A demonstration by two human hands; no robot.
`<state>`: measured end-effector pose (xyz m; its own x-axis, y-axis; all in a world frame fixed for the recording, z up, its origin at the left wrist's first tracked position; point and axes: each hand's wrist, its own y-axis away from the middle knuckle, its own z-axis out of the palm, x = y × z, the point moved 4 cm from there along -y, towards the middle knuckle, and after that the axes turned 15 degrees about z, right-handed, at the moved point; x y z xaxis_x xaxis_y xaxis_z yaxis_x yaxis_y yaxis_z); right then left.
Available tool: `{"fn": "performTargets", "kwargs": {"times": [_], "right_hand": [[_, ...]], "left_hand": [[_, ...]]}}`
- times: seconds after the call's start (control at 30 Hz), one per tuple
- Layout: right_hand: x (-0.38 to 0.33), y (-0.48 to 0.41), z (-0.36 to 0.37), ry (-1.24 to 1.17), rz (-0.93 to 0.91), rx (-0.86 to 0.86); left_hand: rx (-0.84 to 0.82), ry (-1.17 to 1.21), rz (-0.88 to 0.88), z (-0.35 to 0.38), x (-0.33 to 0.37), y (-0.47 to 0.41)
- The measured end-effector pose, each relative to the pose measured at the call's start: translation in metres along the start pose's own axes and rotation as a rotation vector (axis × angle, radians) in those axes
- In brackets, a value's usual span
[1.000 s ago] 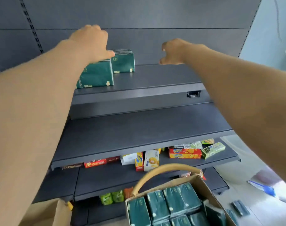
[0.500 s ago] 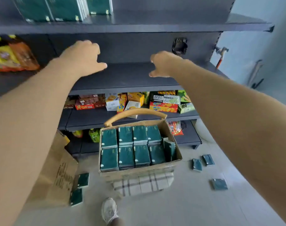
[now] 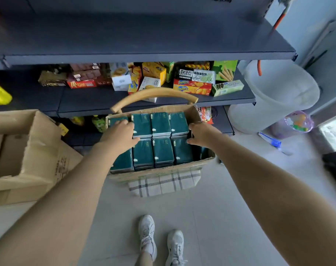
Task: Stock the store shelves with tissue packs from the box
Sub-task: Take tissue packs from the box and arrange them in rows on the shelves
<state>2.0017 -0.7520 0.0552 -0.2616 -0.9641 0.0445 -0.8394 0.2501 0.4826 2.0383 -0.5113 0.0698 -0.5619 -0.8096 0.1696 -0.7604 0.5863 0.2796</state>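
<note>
Green tissue packs (image 3: pixel 160 124) filling the box (image 3: pixel 163 170); left hand (image 3: pixel 120 134) curled over the box's back-left pack; right hand (image 3: pixel 201 133) pressed to back row's right end, grip not discernible.

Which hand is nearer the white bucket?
Right. The right hand is at the right edge of the tissue box, toward the white bucket; the left hand is over its left side.

Both arms extended forward, down — left hand (image 3: pixel 121 135) palm-down, right hand (image 3: pixel 202 134) fingers curled.
</note>
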Motion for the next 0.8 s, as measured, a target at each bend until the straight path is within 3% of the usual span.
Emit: {"fn": "performTargets", "kwargs": {"times": [0.2, 0.33, 0.8], "right_hand": [[-0.010, -0.038, 0.084, -0.026, 0.069, -0.152], [-0.018, -0.063, 0.120, -0.065, 0.107, -0.213], [-0.038, -0.105, 0.148, -0.185, 0.234, -0.281]], "left_hand": [[-0.136, 0.043, 0.023, 0.087, -0.029, -0.029], [-0.118, 0.036, -0.099, 0.124, -0.061, -0.042], [-0.278, -0.031, -0.072, 0.160, -0.112, -0.069]]}}
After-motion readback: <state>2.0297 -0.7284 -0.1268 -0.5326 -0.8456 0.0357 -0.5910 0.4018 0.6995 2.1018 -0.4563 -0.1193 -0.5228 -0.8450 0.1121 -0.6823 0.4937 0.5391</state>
